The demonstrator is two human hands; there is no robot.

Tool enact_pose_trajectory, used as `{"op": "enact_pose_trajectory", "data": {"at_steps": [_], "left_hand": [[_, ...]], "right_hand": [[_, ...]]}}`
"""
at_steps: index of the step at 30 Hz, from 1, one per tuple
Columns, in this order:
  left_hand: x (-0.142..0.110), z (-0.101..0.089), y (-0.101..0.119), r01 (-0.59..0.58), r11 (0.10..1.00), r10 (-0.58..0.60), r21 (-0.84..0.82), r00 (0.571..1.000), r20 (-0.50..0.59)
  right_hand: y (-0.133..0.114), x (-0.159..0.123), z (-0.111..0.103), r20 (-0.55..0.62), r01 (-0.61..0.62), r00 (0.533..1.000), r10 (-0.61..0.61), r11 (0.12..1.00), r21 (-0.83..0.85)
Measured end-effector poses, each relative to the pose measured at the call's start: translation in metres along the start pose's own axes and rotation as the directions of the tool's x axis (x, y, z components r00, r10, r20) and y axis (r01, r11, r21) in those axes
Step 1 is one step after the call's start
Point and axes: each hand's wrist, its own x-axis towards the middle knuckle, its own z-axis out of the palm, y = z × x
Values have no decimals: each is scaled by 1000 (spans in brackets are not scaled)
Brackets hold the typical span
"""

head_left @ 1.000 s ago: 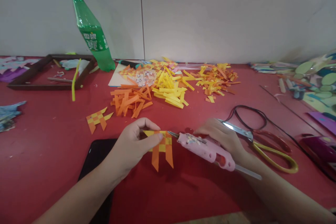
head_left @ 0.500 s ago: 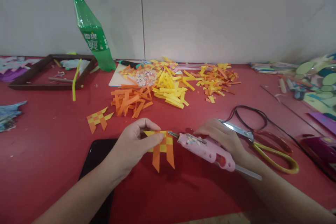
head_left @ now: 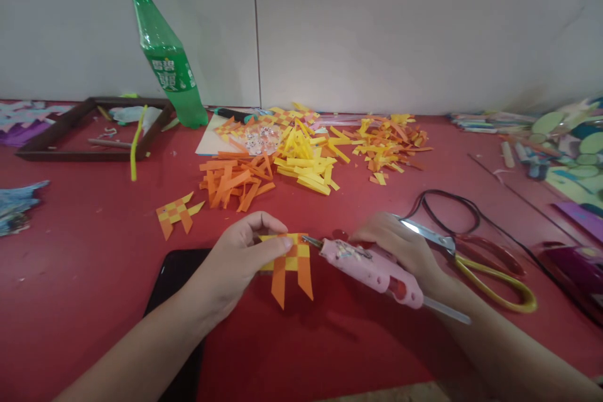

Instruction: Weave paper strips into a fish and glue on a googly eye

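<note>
Left hand [head_left: 245, 257] pinches a woven orange-and-yellow paper piece [head_left: 291, 264] at its left edge, thumb on top, fingers curled narrow around it. The piece lies flat on the red desk [head_left: 94, 264], two orange strip ends pointing toward the person.

Right hand [head_left: 400, 248] is wrapped around a pink glue gun [head_left: 372, 269], fingers closed over the body. Metal nozzle tip touches or sits just at the right upper edge of the woven piece; cannot tell if there is contact. A clear glue stick [head_left: 447, 311] sticks out of the gun's back end, past the wrist.

Just right of the right hand: scissors [head_left: 471, 257] with yellow and red handles, blades pointing toward the hand. A black cord [head_left: 443, 201] loops beyond them.

Beyond the left hand: a second woven piece [head_left: 176, 213], then piles of orange strips [head_left: 235, 179] and yellow strips [head_left: 306, 166]. Green bottle [head_left: 167, 66] well beyond, near the wall, beside a dark wooden frame [head_left: 89, 129]. A black flat object [head_left: 176, 276] lies under the left forearm.
</note>
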Motion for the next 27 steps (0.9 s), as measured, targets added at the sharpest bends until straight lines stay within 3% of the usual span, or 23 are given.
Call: {"op": "enact_pose_trajectory", "data": {"at_steps": [12, 27], "left_hand": [[2, -5, -1, 36, 994, -32, -108, 999, 37], [2, -5, -2, 29, 996, -24, -89, 998, 60]], "right_hand": [[1, -4, 0, 4, -24, 1000, 24, 999, 21], [-2, -2, -2, 7, -7, 1000, 7, 999, 36]]}}
